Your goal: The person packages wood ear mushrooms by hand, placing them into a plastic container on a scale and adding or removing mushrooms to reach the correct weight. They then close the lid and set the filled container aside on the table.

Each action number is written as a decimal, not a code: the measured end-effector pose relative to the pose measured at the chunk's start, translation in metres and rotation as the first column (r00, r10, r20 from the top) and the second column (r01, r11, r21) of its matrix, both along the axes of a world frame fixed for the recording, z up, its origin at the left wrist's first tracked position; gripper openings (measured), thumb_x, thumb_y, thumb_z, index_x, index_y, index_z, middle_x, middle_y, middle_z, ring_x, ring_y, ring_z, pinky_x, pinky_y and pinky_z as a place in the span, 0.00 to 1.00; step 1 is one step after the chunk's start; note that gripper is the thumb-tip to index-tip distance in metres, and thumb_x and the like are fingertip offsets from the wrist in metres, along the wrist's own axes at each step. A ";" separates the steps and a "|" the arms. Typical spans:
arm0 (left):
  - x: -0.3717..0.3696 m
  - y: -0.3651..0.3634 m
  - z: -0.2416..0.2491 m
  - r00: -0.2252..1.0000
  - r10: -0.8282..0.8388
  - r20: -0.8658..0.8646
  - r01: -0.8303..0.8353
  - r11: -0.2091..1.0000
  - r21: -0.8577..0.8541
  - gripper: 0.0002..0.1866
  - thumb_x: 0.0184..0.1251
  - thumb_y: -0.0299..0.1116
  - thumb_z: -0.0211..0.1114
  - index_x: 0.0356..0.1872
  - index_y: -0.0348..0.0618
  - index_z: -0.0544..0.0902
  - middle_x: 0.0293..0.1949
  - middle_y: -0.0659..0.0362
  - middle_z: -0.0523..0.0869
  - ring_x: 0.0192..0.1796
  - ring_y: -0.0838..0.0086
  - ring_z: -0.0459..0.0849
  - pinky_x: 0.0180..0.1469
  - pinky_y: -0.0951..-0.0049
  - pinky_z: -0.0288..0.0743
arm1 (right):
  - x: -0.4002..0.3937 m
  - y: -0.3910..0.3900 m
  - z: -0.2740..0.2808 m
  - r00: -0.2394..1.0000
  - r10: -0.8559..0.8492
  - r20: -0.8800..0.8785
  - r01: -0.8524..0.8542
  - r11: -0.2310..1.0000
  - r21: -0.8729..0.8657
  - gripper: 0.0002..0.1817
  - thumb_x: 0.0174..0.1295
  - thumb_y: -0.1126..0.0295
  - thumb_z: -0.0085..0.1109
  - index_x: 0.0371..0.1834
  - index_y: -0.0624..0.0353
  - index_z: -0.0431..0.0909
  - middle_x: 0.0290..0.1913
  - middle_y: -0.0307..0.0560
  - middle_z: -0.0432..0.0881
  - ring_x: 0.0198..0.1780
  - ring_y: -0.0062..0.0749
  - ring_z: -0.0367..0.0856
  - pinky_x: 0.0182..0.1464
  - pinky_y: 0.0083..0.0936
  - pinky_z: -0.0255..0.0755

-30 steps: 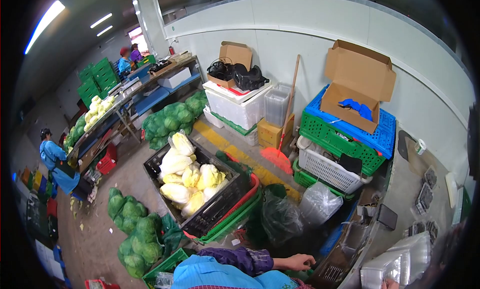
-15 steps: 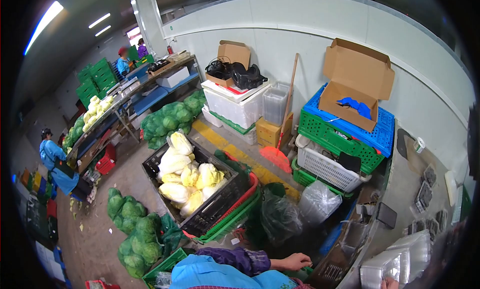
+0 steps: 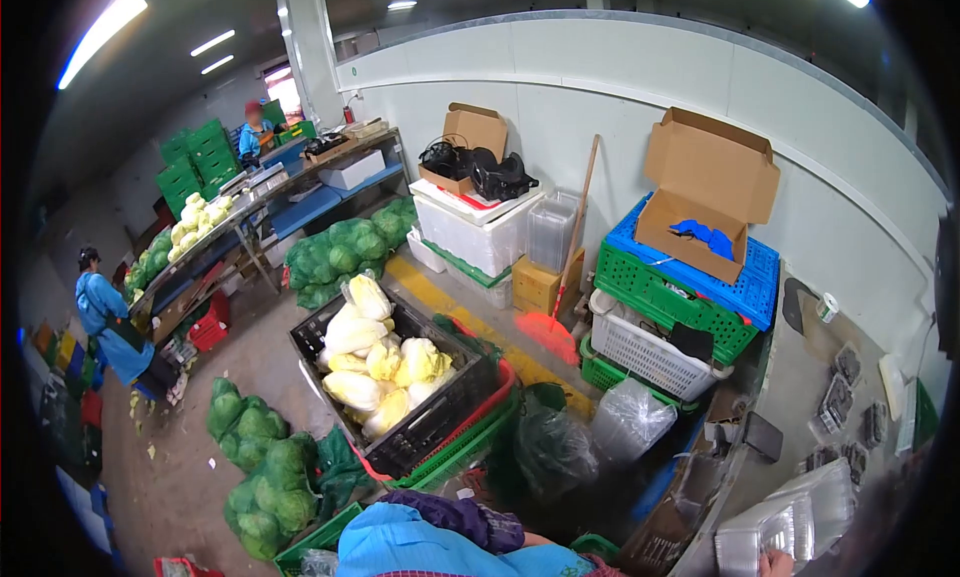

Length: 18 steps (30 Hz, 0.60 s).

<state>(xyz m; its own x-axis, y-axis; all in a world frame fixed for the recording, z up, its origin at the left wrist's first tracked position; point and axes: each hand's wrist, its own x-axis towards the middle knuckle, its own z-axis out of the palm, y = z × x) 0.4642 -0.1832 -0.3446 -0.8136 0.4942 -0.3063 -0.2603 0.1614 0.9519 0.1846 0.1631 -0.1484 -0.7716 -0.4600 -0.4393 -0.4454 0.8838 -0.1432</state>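
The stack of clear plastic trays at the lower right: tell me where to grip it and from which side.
Grip the stack of clear plastic trays by its near short end, coming from the lower edge where the right hand already is. It lies flat, lengthwise on the counter, with that end's nested rims offering a probable pinch edge.

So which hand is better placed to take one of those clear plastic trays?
Probably the right. The right hand is already at the edge of the stack of clear trays, at the bottom right. The left hand is out of view; only its purple sleeve shows, well away from the stack.
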 end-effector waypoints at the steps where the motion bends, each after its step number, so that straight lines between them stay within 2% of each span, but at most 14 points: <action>1: 0.001 0.000 0.002 1.000 0.003 0.004 -0.003 1.000 -0.006 0.22 0.69 0.47 0.53 0.52 0.39 0.76 0.47 0.50 0.81 0.49 0.65 0.79 0.51 0.67 0.71 | 0.000 0.000 -0.001 1.000 0.005 0.001 -0.005 1.000 -0.004 0.28 0.69 0.50 0.39 0.58 0.63 0.73 0.53 0.68 0.75 0.56 0.61 0.72 0.59 0.44 0.64; 6: 0.004 0.002 0.007 1.000 0.006 0.008 -0.005 1.000 -0.021 0.22 0.69 0.46 0.53 0.53 0.39 0.76 0.48 0.50 0.81 0.50 0.64 0.78 0.52 0.66 0.71 | -0.004 0.000 -0.003 0.999 -0.004 0.035 0.005 1.000 -0.025 0.30 0.69 0.49 0.39 0.60 0.65 0.71 0.55 0.66 0.75 0.59 0.59 0.70 0.63 0.42 0.61; 11: 0.010 0.005 0.008 1.000 -0.001 0.013 0.001 1.000 -0.025 0.21 0.69 0.45 0.54 0.53 0.39 0.76 0.49 0.49 0.80 0.52 0.63 0.77 0.53 0.66 0.70 | -0.001 0.000 -0.003 1.000 -0.016 0.008 0.016 1.000 -0.014 0.29 0.69 0.49 0.39 0.61 0.62 0.70 0.56 0.66 0.75 0.59 0.58 0.70 0.62 0.42 0.62; 14: 0.013 0.006 0.008 1.000 -0.006 0.011 0.006 1.000 -0.024 0.21 0.68 0.45 0.54 0.53 0.39 0.76 0.49 0.49 0.80 0.53 0.63 0.77 0.54 0.66 0.70 | -0.013 0.013 -0.021 1.000 0.004 0.000 -0.004 0.996 0.086 0.27 0.70 0.52 0.37 0.64 0.58 0.68 0.59 0.64 0.72 0.60 0.56 0.68 0.63 0.42 0.62; 16: 0.016 0.007 0.008 1.000 -0.005 0.008 0.005 1.000 -0.021 0.21 0.68 0.45 0.55 0.53 0.39 0.76 0.50 0.49 0.80 0.53 0.63 0.77 0.55 0.66 0.70 | -0.037 0.046 -0.060 0.956 0.282 -0.077 -0.262 0.944 0.198 0.25 0.72 0.55 0.35 0.65 0.56 0.66 0.62 0.62 0.69 0.62 0.55 0.66 0.64 0.42 0.61; 17: 0.018 0.007 0.009 1.000 -0.006 0.010 0.007 1.000 -0.017 0.21 0.68 0.44 0.55 0.53 0.39 0.76 0.50 0.49 0.80 0.54 0.62 0.77 0.55 0.66 0.70 | -0.035 0.043 -0.055 0.956 0.283 -0.074 -0.264 0.943 0.203 0.25 0.72 0.55 0.35 0.65 0.56 0.66 0.62 0.62 0.69 0.62 0.55 0.66 0.64 0.42 0.61; 18: 0.020 0.008 0.010 1.000 -0.009 0.011 0.009 1.000 -0.014 0.21 0.68 0.44 0.55 0.53 0.40 0.76 0.50 0.49 0.80 0.54 0.62 0.77 0.55 0.66 0.70 | -0.024 0.027 -0.036 0.978 0.204 -0.041 -0.194 0.966 0.170 0.24 0.72 0.57 0.35 0.65 0.56 0.66 0.63 0.62 0.68 0.62 0.54 0.66 0.64 0.42 0.60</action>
<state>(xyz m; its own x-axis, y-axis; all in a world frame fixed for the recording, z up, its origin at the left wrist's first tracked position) 0.4838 -0.1751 -0.3351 -0.8059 0.4969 -0.3220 -0.2692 0.1768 0.9467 0.1604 0.1901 -0.1848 -0.6980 -0.5323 -0.4790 -0.6180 0.7857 0.0274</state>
